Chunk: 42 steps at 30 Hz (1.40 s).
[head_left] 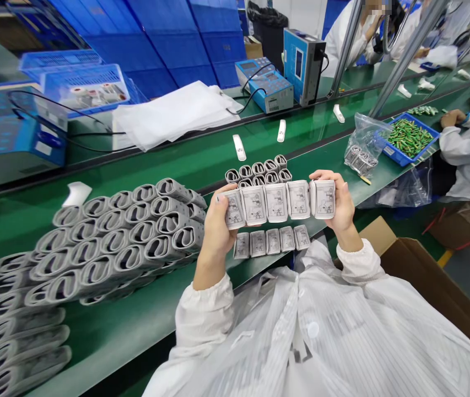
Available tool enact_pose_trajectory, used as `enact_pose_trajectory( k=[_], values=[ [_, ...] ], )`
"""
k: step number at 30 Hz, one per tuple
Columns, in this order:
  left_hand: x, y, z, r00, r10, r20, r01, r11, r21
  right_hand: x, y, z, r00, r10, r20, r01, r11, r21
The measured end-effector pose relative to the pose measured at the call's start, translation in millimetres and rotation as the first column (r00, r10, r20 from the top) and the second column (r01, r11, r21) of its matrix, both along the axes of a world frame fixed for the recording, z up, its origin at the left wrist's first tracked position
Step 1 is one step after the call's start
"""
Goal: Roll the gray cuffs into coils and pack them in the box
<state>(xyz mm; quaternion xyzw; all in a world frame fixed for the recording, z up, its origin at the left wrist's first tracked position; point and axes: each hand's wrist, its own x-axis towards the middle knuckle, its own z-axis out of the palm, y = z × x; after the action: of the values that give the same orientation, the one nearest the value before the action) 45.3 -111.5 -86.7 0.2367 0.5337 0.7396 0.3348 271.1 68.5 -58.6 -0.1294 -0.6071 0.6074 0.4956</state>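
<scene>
Five rolled grey cuffs with printed labels point(278, 201) form a row held above the green worktop point(102, 325), near its front edge. The left hand point(218, 234) and right hand point(334, 199) grip the row's outer cuffs, squeezing inward. End pressure appears to carry the middle cuffs; if it slackens, they could drop onto the flat labelled packs point(271, 241) below or the stack of rolled cuffs point(123, 237) beside them.
</scene>
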Motion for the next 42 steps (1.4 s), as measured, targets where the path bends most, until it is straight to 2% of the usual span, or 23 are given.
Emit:
enact_pose_trajectory(
  k=[7, 16, 22, 27, 34, 42],
  values=[
    [-0.9, -2.8, -2.5, 0.999, 0.017, -0.051, -0.017, 1.0, 0.006, 2.8, -2.3, 2.2, 0.999, -0.001, 0.05, -0.001, 0.999, 0.033],
    [9.7, -5.6, 9.4, 0.998, 0.068, -0.02, -0.067, 0.997, 0.035, 7.0, -4.7, 4.5, 1.0, 0.014, 0.004, -0.014, 1.0, -0.004],
    [13.2, -9.6, 15.2, 0.997, 0.078, -0.001, -0.078, 0.994, 0.079, 7.5, -6.4, 5.3, 0.998, -0.024, 0.059, 0.022, 0.999, 0.028],
    [16.3, -13.9, 21.9, 0.997, 0.065, -0.038, -0.061, 0.994, 0.089, 8.0, -8.0, 7.2, 1.0, -0.002, 0.02, 0.001, 1.0, 0.016],
    [23.5, -12.1, 29.0, 0.991, 0.129, 0.019, -0.131, 0.987, 0.097, 10.3, -9.3, 11.4, 0.999, 0.024, -0.036, -0.025, 1.0, -0.015],
    [22.0, -11.1, 26.8, 0.997, 0.081, -0.008, -0.08, 0.994, 0.08, 8.8, -11.0, 11.3, 0.997, -0.033, 0.065, 0.035, 0.999, -0.03]
  ],
)
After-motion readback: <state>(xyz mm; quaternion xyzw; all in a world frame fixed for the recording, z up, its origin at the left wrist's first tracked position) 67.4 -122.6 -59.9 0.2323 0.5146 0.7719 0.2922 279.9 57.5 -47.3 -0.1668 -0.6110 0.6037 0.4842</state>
